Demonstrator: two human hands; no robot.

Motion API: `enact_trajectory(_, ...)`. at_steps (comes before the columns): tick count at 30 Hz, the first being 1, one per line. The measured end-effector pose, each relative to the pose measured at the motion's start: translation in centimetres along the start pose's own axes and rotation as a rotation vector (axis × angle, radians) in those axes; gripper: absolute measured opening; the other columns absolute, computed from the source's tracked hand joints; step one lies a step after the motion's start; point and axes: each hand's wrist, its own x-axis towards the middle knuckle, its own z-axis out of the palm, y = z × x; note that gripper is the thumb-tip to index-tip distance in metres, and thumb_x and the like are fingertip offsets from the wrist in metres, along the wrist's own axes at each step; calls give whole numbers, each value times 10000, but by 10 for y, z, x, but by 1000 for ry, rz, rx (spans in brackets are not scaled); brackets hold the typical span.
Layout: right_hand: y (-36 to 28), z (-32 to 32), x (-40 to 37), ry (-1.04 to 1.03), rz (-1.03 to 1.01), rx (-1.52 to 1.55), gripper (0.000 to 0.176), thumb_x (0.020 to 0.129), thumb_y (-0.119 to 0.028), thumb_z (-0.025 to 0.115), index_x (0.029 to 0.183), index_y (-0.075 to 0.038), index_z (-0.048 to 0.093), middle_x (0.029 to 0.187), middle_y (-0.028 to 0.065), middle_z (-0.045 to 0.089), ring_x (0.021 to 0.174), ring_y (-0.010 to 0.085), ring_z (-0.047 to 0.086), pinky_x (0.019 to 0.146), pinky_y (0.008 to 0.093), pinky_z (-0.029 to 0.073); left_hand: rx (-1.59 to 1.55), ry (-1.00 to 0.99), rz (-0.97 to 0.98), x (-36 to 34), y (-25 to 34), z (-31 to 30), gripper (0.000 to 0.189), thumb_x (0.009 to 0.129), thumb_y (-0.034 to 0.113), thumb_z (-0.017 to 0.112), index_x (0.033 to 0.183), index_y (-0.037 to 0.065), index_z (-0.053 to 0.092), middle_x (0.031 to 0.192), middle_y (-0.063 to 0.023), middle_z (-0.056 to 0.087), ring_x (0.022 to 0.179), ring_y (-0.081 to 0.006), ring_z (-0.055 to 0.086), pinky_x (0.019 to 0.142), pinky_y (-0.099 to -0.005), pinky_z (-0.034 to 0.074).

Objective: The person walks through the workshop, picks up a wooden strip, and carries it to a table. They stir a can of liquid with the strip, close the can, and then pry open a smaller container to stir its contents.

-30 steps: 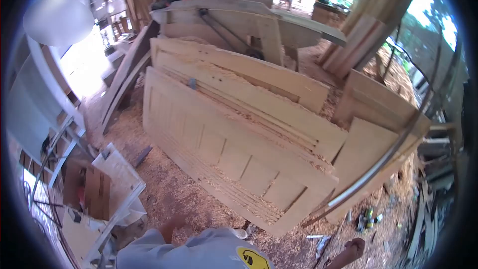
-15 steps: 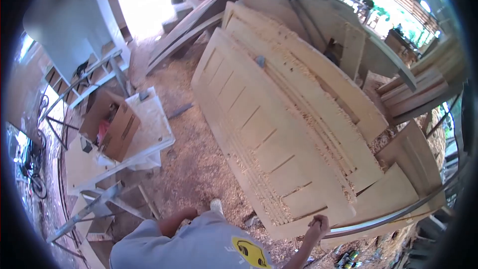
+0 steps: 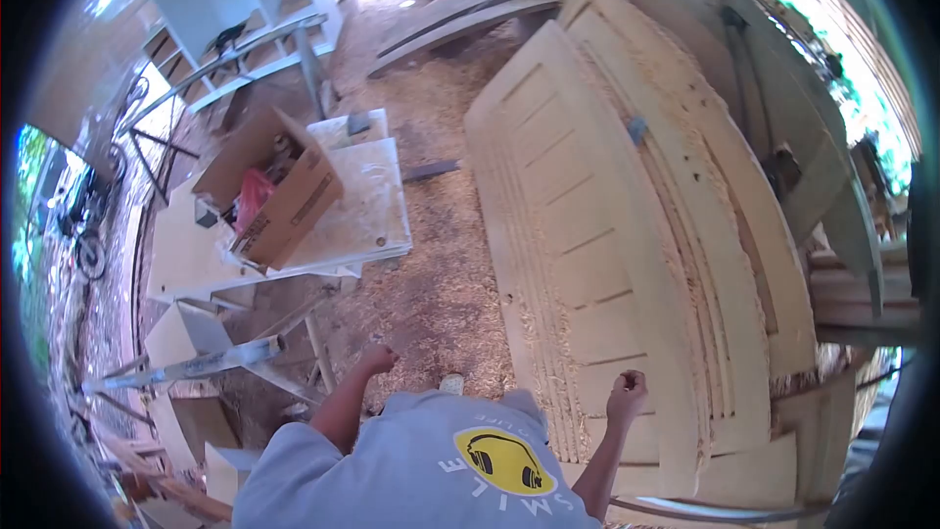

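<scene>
My right hand [image 3: 629, 392] is raised in front of the pale wooden door panel [image 3: 587, 235], overlapping its lower part in this view. Its fingers are curled in, and nothing shows between them. On the other side, my left hand [image 3: 380, 359] hangs over the floor strewn with wood shavings [image 3: 431, 274], closed, with no object visible in it. The door panel has grooved lines and slots, with shavings along its edges. More carved wooden panels [image 3: 725, 157] lean behind it.
To the left, a cardboard box [image 3: 289, 206] with a pink item inside rests on white boards [image 3: 377, 196]. Below it stands a trestle frame [image 3: 225, 358]. A white cabinet [image 3: 235, 0] is farther back. Curved boards [image 3: 470, 24] lie beyond the floor path.
My view has turned, so the panels sit farther right and the box shows nearer the middle. My left hand has come into sight, and my right hand appears higher, away from the metal-edged strip.
</scene>
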Motion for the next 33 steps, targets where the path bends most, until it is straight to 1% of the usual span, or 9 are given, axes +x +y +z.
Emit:
enact_trajectory(6, 62, 113, 55, -312, -57, -240, 69, 755, 17, 536, 800, 0, 586, 695, 111, 591, 660, 187, 579, 629, 322, 477, -580, 102, -217, 4, -9, -19, 363, 884, 318, 562, 887, -15, 706, 795, -120, 720, 667, -206, 692, 634, -351, 543)
enact_trajectory(9, 122, 159, 76, -361, -29, -395, 82, 755, 0, 532, 792, -1, 605, 700, 116, 606, 632, 202, 609, 581, 345, 490, -577, 78, -273, 19, 6, -24, 357, 897, 314, 554, 888, -12, 701, 831, -132, 719, 673, -192, 691, 628, -331, 542)
enact_trajectory(11, 163, 184, 96, -476, 266, -262, 96, 772, -29, 532, 808, 17, 609, 695, 130, 603, 554, 247, 614, 503, 387, 500, -601, 61, -275, 35, 25, -33, 362, 900, 321, 547, 930, -5, 700, 858, -131, 719, 685, -192, 693, 638, -337, 544)
enact_trajectory(13, 141, 198, 122, -595, 545, -273, 149, 763, -53, 546, 858, 30, 625, 736, 147, 637, 520, 245, 613, 470, 351, 510, -550, 39, -273, 56, 37, -44, 380, 900, 335, 535, 975, -1, 695, 893, -138, 718, 722, -213, 695, 668, -354, 545)
enact_trajectory(16, 133, 229, 177, -635, 576, -412, 154, 785, -64, 559, 879, 45, 615, 738, 169, 636, 466, 254, 599, 409, 352, 495, -295, 11, -243, 102, 64, -59, 427, 894, 365, 510, 1030, 0, 685, 958, -166, 706, 823, -281, 690, 750, -400, 537)
enact_trajectory(19, 115, 273, 253, -554, 679, -314, 120, 803, -69, 575, 849, 29, 626, 754, 159, 647, 488, 250, 614, 427, 349, 504, 46, 27, -202, 151, 76, -90, 457, 883, 388, 489, 1031, 2, 685, 1019, -204, 681, 927, -348, 662, 829, -443, 511)
enact_trajectory(23, 83, 366, 366, -517, 415, -244, 152, 814, -45, 538, 890, 71, 600, 634, 112, 579, 435, 229, 556, 387, 354, 479, 44, 56, -226, 184, 122, -148, 453, 876, 398, 489, 977, 12, 702, 1060, -227, 660, 992, -379, 633, 868, -466, 491)
enact_trajectory(30, -110, 535, 470, -769, 321, 53, 142, 821, -100, 575, 899, 7, 625, 729, 76, 615, 549, 156, 606, 435, 288, 490, 6, 7, -187, 302, 172, -243, 464, 850, 432, 537, 965, 15, 707, 1025, -217, 672, 965, -379, 641, 862, -445, 500)
enact_trajectory(33, -141, 597, 493, -862, 317, 74, 128, 833, -99, 574, 880, 6, 630, 717, 80, 624, 563, 163, 616, 456, 294, 502, -61, 50, -182, 350, 193, -297, 485, 815, 466, 572, 943, 21, 716, 1014, -226, 671, 955, -379, 646, 841, -437, 506)
